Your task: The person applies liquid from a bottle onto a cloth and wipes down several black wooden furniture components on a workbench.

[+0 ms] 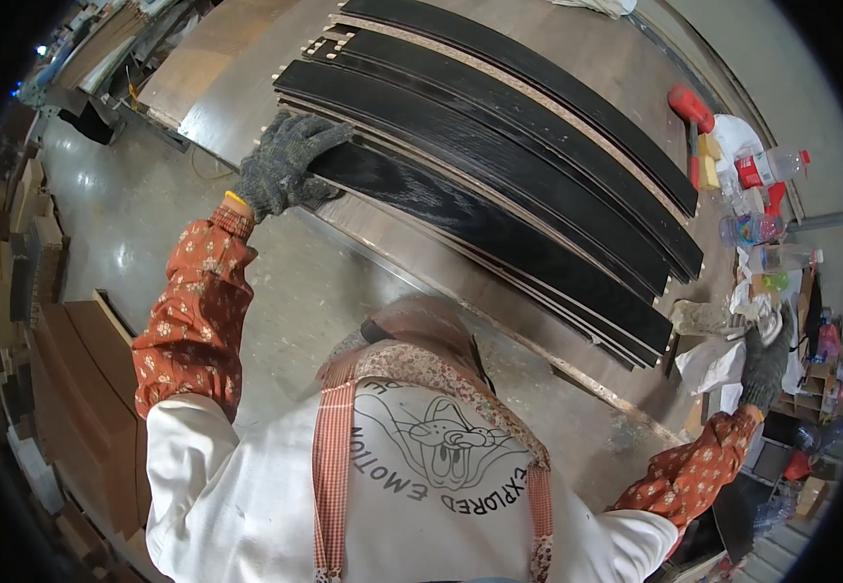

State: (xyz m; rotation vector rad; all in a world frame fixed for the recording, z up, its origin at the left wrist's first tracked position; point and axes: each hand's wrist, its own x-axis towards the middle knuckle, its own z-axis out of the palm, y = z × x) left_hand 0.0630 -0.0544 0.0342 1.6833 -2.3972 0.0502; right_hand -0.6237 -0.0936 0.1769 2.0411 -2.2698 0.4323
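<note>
Several long black boards lie side by side in stacks on the worktable, with pale pegs at some of their ends. My left hand, in a dark grey knit glove, is closed on the left end of the nearest black board, its fingers over the top face. Far to the right, my right hand, also gloved, reaches to the table's cluttered end. Its fingers close beside a white crumpled piece and a greyish-beige piece; what they hold is unclear.
A red-headed mallet, yellow blocks and several plastic bottles stand along the right end. White crumpled paper lies near the right hand. The table's near edge runs diagonally before me. Brown panels are stacked at left.
</note>
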